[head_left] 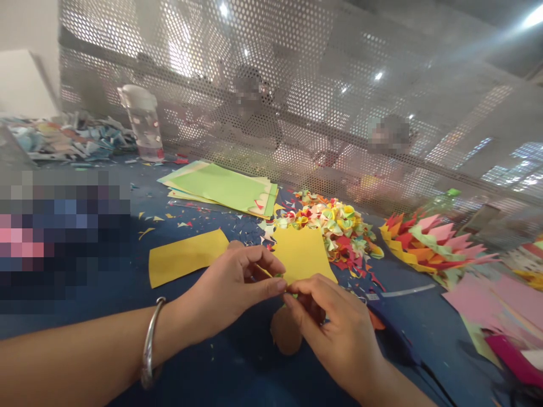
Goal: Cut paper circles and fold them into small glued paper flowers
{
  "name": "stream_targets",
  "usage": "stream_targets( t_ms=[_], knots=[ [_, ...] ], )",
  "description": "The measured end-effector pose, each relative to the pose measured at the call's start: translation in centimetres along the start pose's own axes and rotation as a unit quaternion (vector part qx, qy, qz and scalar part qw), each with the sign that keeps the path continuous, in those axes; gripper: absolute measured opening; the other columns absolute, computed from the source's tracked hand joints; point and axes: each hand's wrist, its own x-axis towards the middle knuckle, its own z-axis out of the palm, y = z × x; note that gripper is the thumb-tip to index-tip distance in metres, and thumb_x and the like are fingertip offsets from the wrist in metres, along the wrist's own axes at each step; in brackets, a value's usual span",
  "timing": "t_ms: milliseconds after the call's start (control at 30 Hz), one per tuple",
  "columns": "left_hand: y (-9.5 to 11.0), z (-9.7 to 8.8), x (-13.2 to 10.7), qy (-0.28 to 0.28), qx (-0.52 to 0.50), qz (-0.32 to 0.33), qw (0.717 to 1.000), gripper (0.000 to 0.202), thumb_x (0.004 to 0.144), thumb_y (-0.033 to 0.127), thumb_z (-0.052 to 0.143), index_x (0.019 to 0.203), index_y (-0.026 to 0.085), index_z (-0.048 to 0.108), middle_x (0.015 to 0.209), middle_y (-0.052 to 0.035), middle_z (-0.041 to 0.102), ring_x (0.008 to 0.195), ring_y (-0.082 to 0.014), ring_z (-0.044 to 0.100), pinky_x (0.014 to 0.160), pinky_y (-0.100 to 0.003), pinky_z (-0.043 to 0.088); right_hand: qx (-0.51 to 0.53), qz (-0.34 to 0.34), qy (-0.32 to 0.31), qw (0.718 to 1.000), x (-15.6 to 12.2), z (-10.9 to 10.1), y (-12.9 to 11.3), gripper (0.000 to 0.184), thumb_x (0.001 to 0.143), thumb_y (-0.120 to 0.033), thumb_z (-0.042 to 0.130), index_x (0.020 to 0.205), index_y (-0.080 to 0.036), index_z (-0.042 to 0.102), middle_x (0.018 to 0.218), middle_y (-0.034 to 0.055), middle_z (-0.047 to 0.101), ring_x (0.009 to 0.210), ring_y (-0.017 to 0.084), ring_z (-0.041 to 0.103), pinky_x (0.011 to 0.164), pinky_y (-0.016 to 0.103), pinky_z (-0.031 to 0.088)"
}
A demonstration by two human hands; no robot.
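My left hand (pixel 244 277), with a silver bangle on its wrist, is closed in a pinch over the dark blue table. Its fingertips meet those of my right hand (pixel 335 325), which pinches at the same spot. What lies between the fingertips is too small and hidden to name. Just below them is a round brown disc (pixel 287 332), partly covered by my right fingers. A yellow paper sheet (pixel 301 251) lies right behind the hands. Another yellow strip of paper (pixel 182 259) rests behind my left wrist, partly covered by the hand.
Green paper sheets (pixel 220 185) are stacked further back. Beside them sits a heap of small folded paper pieces (pixel 339 223); pointed paper pieces (pixel 432 246) stand in rows at right. A dark blue corded tool (pixel 392 333) lies by my right hand. A bottle (pixel 144 124) stands before the perforated screen.
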Motion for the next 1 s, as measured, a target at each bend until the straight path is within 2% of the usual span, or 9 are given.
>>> stream_targets(
  t_ms=[233,500,733,900,1000],
  knots=[
    [-0.46,-0.01,-0.03,0.029,0.063,0.011,0.998,0.030,0.078,0.046,0.072,0.090,0.019,0.066,0.086,-0.0020,0.061,0.075,-0.0167,0.062,0.070,-0.031,0.050,0.018,0.020,-0.009,1.000,0.19,-0.09,-0.06,0.007,0.091,-0.021,0.060,0.089,-0.019,0.067,0.070,-0.0002,0.060,0.059,0.014,0.056,0.057,0.026,0.043],
    [-0.55,-0.13,-0.07,0.029,0.072,0.010,0.997,0.029,0.079,0.045,0.071,0.093,0.019,0.066,0.089,-0.0025,0.059,0.077,-0.0179,0.063,0.070,-0.032,0.051,0.028,0.034,-0.011,0.999,0.33,-0.16,-0.09,0.010,0.091,-0.021,0.059,0.083,-0.018,0.066,0.069,-0.0004,0.060,0.059,0.013,0.055,0.056,0.025,0.043],
    [-0.29,0.04,-0.17,0.016,0.065,0.023,0.997,0.018,0.080,0.034,0.068,0.090,0.020,0.064,0.089,-0.0019,0.059,0.079,-0.0175,0.063,0.074,-0.033,0.052,0.036,0.041,-0.014,0.998,0.22,-0.25,-0.10,0.011,0.091,-0.019,0.058,0.083,-0.019,0.066,0.069,-0.0008,0.060,0.059,0.013,0.055,0.057,0.025,0.042],
    [-0.34,0.12,-0.11,0.040,0.083,0.035,0.995,0.021,0.078,0.032,0.069,0.094,0.020,0.063,0.092,-0.0033,0.060,0.080,-0.0189,0.063,0.074,-0.036,0.052,0.034,0.041,-0.013,0.999,0.19,-0.29,-0.20,0.010,0.091,-0.021,0.059,0.085,-0.018,0.067,0.070,-0.0001,0.061,0.060,0.014,0.056,0.057,0.025,0.043],
    [-0.18,0.31,-0.17,0.035,0.061,0.032,0.997,0.024,0.078,0.031,0.069,0.097,0.019,0.061,0.092,-0.0040,0.061,0.079,-0.0195,0.063,0.074,-0.037,0.052,0.030,0.044,-0.015,0.998,0.23,-0.21,-0.24,0.010,0.091,-0.021,0.059,0.086,-0.018,0.067,0.070,0.0002,0.061,0.060,0.014,0.057,0.058,0.025,0.043]
  ],
)
